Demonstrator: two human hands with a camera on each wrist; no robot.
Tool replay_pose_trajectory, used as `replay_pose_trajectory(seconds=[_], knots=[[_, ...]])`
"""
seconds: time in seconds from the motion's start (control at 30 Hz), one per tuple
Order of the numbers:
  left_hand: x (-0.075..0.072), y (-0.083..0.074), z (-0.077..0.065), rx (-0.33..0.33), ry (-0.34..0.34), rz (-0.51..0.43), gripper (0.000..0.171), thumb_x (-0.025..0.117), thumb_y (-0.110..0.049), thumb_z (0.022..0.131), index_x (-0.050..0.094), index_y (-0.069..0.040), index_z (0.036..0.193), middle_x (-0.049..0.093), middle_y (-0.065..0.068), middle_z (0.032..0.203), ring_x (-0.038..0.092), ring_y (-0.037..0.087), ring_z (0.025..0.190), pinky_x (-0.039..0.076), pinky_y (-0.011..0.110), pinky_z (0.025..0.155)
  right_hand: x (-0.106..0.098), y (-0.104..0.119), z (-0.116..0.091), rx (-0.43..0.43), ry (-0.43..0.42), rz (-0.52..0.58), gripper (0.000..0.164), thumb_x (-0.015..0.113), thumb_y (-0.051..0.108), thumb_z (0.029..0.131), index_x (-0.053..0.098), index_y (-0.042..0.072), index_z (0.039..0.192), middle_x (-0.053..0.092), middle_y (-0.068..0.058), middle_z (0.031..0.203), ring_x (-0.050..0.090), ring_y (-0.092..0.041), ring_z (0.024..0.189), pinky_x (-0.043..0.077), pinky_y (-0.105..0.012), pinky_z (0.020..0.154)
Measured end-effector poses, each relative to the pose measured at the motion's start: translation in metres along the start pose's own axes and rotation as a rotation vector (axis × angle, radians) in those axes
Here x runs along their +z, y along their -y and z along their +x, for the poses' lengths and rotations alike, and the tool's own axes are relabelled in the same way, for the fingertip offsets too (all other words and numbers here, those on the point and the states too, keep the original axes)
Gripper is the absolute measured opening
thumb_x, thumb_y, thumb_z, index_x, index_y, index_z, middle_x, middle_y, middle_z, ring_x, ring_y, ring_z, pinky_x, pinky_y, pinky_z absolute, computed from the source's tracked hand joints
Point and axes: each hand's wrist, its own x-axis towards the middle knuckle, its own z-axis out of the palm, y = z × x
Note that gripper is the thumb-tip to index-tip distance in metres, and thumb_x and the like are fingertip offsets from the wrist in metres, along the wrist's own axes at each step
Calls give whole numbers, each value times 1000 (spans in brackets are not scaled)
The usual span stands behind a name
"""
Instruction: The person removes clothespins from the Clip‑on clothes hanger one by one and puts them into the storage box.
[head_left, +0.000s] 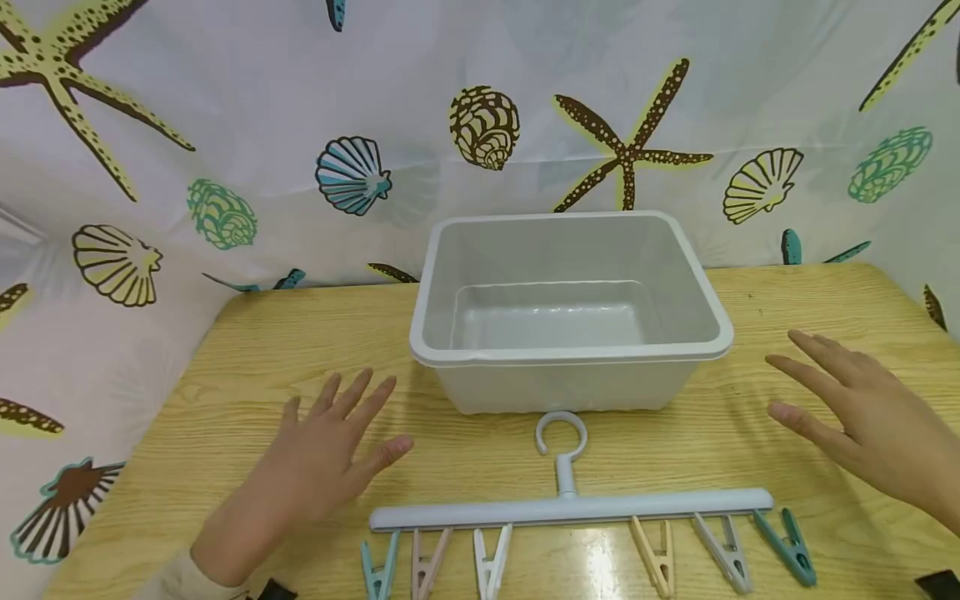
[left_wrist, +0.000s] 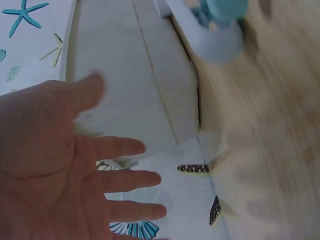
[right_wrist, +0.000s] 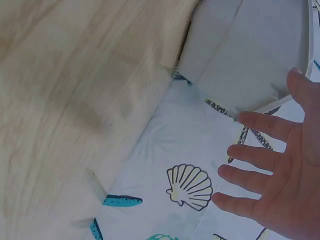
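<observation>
My left hand [head_left: 318, 454] hovers over the table left of the white plastic bin, fingers spread and holding nothing. On the other side, my right hand [head_left: 862, 408] is held with straight, parted fingers, also without anything in it. Between them stands the bin [head_left: 570, 383], with nothing visible inside. In front of it lies a pale clip hanger [head_left: 510, 512], its hook [head_left: 562, 433] pointing toward the bin. Several clothespins sit along the bar's near side: a teal one [head_left: 379, 571], a pinkish one [head_left: 427, 567], a white one [head_left: 491, 567], a yellow one [head_left: 657, 558], a grey one [head_left: 726, 557] and a dark teal one [head_left: 787, 550].
The wooden table [head_left: 247, 367] runs under everything. A white curtain [head_left: 270, 100] printed with shells and starfish hangs behind it and along both sides. The bin's back lies close to that curtain.
</observation>
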Motion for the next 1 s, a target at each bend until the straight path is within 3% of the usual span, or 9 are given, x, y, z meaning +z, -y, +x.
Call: replay_pose_trajectory(seconds=[0.17,0.43,0.57,0.73,1.0], knots=[[6,-8,-6,123,-2,-75,65,58,-48,93,50,-2,138,43,27,142,37,52,129,36,67,95,3,12,-3,-130,-46,12,51,73,35,84,62,5,123,50,-23,135,46,-49,119,39,-66,89],[12,-22,-9,186,149,-190,53,63,-41,92,59,-2,128,60,17,126,59,35,112,51,48,86,20,24,-11,-302,-18,51,46,79,29,79,66,6,117,62,-16,121,64,-36,100,54,-47,75],[17,-25,-8,234,194,-190,44,67,-37,90,64,-2,118,63,13,118,63,30,105,53,43,81,28,29,-13,-346,18,83,45,79,32,79,67,9,116,64,-13,118,65,-32,99,55,-41,74],[23,-28,-6,288,196,-146,35,68,-34,90,67,-4,109,66,4,103,64,20,91,54,35,72,35,32,-13,-429,18,130,41,77,33,81,67,9,113,66,-13,113,67,-31,94,56,-40,71],[31,-31,-4,332,210,-142,20,69,-27,90,67,-8,98,62,-5,87,55,6,74,49,28,63,40,32,-13,-512,63,169,27,78,26,80,71,15,104,68,-7,106,68,-26,89,56,-35,69]])
